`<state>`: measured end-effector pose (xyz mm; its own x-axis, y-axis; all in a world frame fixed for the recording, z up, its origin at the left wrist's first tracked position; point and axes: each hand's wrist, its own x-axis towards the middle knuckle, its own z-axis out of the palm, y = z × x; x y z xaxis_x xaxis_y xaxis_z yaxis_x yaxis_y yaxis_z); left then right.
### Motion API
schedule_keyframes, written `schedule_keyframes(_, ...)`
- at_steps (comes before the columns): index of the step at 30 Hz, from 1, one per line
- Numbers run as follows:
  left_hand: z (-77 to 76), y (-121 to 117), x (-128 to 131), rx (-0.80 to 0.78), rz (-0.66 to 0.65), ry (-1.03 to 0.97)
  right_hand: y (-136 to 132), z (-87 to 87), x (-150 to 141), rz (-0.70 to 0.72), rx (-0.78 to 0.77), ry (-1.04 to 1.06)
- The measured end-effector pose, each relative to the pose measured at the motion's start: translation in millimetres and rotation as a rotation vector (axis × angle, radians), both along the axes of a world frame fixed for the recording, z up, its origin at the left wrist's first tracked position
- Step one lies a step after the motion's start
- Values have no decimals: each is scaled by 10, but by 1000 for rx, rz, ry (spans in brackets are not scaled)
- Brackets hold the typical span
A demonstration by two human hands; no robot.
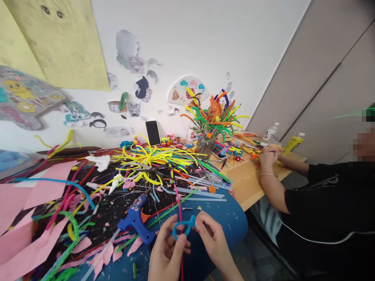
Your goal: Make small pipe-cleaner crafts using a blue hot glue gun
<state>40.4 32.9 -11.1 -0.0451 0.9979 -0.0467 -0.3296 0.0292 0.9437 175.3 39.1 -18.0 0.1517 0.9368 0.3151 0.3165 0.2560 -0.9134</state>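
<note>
Near the table's front edge, both my hands hold a blue pipe cleaner (187, 224) bent into a loop. My left hand (170, 249) has its thumb and fingers closed on the loop's left side. With pinched fingertips, my right hand (211, 235) grips the twisted end at the loop's right. A long pink pipe cleaner (177, 195) runs down behind my left hand; whether that hand touches it I cannot tell. Just left of my hands lies a blue glue gun (136, 220) with a glue stick in its back.
Yellow pipe cleaners (152, 156) are heaped mid-table beside scissors (152, 169), glue sticks (202, 194) and pink paper (43, 191). A vase of pipe-cleaner flowers (206, 146) and a phone (153, 132) stand behind. A co-worker (319, 199) sits at right, hands over the wooden table (246, 183).
</note>
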Motion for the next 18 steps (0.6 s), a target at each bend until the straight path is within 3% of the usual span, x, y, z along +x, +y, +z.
schedule_keyframes(2,55,54,12,17,-69,60,-36,54,-30,76,0,1)
schedule_keyframes(7,145,123,-3,37,-184,73,-49,178,14,105,42,-126)
schedule_keyframes(13,89,115,-50,17,-286,46,-120,281,96,243,-5,-287)
schedule_keyframes(18,80,93,-171,-3,-463,87,-182,280,83,312,-37,-236)
